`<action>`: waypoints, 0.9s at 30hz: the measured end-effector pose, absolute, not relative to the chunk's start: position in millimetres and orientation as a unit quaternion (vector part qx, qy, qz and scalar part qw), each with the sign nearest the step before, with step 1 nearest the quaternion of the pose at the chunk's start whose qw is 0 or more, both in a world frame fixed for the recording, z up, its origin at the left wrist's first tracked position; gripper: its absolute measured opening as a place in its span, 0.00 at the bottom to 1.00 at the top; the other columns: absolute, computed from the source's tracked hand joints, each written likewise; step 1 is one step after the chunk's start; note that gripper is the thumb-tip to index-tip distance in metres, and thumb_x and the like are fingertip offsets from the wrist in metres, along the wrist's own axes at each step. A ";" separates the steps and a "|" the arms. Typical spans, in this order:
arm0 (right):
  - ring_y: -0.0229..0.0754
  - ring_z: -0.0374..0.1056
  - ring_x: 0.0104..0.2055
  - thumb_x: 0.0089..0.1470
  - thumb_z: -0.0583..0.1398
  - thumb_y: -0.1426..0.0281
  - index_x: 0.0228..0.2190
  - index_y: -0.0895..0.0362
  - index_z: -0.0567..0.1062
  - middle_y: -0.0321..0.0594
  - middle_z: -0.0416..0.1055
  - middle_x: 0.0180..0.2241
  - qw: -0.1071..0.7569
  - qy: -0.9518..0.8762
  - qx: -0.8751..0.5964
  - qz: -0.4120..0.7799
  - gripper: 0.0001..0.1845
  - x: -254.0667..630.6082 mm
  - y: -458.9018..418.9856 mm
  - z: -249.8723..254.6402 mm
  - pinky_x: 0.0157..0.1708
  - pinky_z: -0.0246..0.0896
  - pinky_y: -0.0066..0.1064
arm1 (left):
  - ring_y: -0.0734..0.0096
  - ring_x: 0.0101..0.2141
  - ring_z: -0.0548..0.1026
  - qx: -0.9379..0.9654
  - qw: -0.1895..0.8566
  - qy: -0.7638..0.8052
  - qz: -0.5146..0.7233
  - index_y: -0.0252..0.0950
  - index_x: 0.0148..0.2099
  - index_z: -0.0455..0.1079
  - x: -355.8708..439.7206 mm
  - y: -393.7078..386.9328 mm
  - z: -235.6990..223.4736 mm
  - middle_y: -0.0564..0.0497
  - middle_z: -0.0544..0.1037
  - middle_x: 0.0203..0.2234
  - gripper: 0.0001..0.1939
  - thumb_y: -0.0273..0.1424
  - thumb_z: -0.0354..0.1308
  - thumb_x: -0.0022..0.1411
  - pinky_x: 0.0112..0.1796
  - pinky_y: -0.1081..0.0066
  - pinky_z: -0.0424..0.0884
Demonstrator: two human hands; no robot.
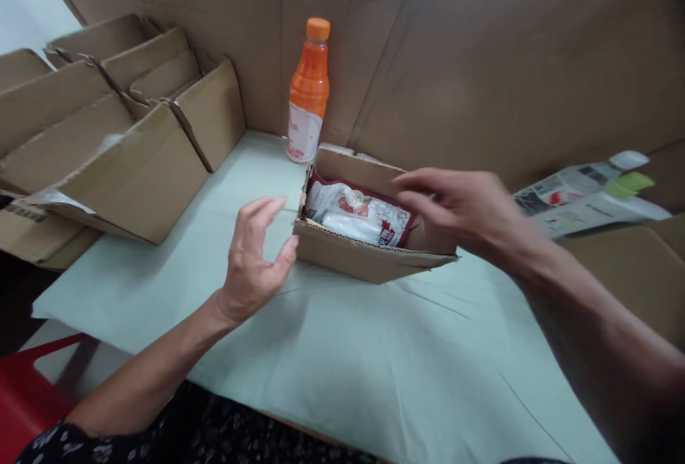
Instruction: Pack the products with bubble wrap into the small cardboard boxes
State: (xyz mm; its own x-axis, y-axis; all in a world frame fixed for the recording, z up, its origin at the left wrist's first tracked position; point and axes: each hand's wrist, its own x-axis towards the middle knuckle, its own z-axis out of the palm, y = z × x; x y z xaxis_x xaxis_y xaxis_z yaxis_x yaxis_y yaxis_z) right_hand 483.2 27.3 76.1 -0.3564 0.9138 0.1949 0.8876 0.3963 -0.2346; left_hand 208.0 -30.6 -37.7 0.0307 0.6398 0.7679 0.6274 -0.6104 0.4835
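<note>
A small open cardboard box (347,253) stands on the covered table. Inside it lies a printed packet (356,200) with dark red edges, and a clear plastic-wrapped item (350,225) rests against it. My left hand (254,257) is just left of the box, its fingers curved and apart, holding nothing. Over the box's right end hovers my right hand (465,203); thumb and forefinger are a little apart with nothing visible between them. Its other fingers are partly hidden. Behind the box's left corner stands an orange bottle (309,93) with a white label, upright.
Several open cardboard boxes (144,171) are grouped at the left. Two tube-like packages (583,196) lean at the right, above another cardboard box (631,271). A tall cardboard wall (454,57) closes off the back. Pale green cloth (342,350) covers the table; a red chair (32,400) is at lower left.
</note>
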 end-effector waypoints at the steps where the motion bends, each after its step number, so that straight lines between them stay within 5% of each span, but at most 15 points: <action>1: 0.46 0.76 0.37 0.63 0.60 0.64 0.41 0.51 0.81 0.39 0.81 0.38 0.252 -0.776 -0.577 0.022 0.10 501.9 11.5 75.8 0.38 0.68 0.37 | 0.59 0.55 0.73 0.703 0.050 0.463 0.537 0.39 0.66 0.61 203.1 -29.2 -44.0 0.40 0.72 0.56 0.30 0.28 0.62 0.63 0.55 0.56 0.72; 5: 0.53 0.76 0.39 0.61 0.61 0.55 0.40 0.48 0.79 0.42 0.79 0.35 0.448 -0.595 -0.665 0.056 0.12 555.4 -51.2 24.9 0.46 0.70 0.50 | 0.56 0.59 0.71 0.663 0.221 0.503 0.509 0.41 0.68 0.59 191.2 -26.2 -75.8 0.39 0.67 0.63 0.34 0.38 0.64 0.63 0.56 0.54 0.72; 11: 0.48 0.74 0.38 0.54 0.62 0.52 0.50 0.56 0.72 0.48 0.78 0.46 0.408 -0.636 -0.628 0.187 0.27 514.4 -50.4 -66.2 0.36 0.73 0.41 | 0.52 0.66 0.63 0.619 0.358 0.475 0.513 0.43 0.69 0.59 206.6 -19.9 -93.4 0.40 0.61 0.69 0.37 0.41 0.65 0.61 0.61 0.51 0.66; 16: 0.47 0.73 0.33 0.52 0.62 0.48 0.48 0.57 0.73 0.47 0.78 0.41 0.431 -0.606 -0.633 0.214 0.30 506.0 -34.0 -60.6 0.32 0.71 0.40 | 0.53 0.59 0.72 0.520 0.463 0.434 0.572 0.35 0.63 0.68 244.3 -2.5 -76.9 0.41 0.75 0.59 0.31 0.42 0.63 0.61 0.59 0.56 0.70; 27: 0.52 0.74 0.38 0.52 0.64 0.46 0.41 0.53 0.76 0.43 0.78 0.36 0.439 -0.626 -0.624 0.160 0.25 513.8 -70.0 -43.0 0.39 0.70 0.45 | 0.54 0.60 0.72 0.494 0.436 0.433 0.615 0.42 0.67 0.65 237.5 -65.4 -64.0 0.45 0.70 0.64 0.30 0.41 0.62 0.66 0.61 0.56 0.69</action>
